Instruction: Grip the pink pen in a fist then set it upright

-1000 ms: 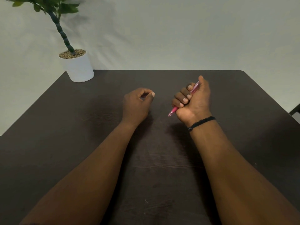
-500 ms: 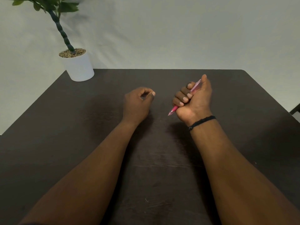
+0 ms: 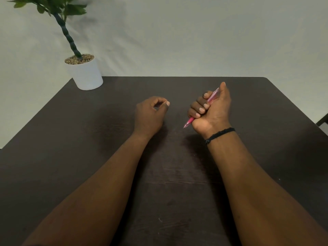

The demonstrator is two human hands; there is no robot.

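At the far left corner, a white pot is seen standing upright on the dark table. The pot is topped with pebbles, and a plant with a dark ringed stem and green leaves is carried in it, the stem leaning to the left. A pale wall is shown behind the table's far edge.

Near the middle of the tabletop, the left hand is shown with its back turned upward. Its fingers are loosely curled toward the thumb, a small gap is left inside the curl, and nothing is held. The left forearm is laid along the table toward the viewer.

Just to the right, and apart from the left hand, the right hand is presented in a fist. A pink pen is gripped within it: four fingers are wrapped round the barrel, and the thumb is extended upward along the translucent rear end. The pen is held at a slant, with its tip pointed down and to the left, close above the table surface; whether the tip touches the wood cannot be told. A black braided bracelet is worn at the right wrist.

At the far right edge, part of a dark object is visible beyond the table; it cannot be identified.
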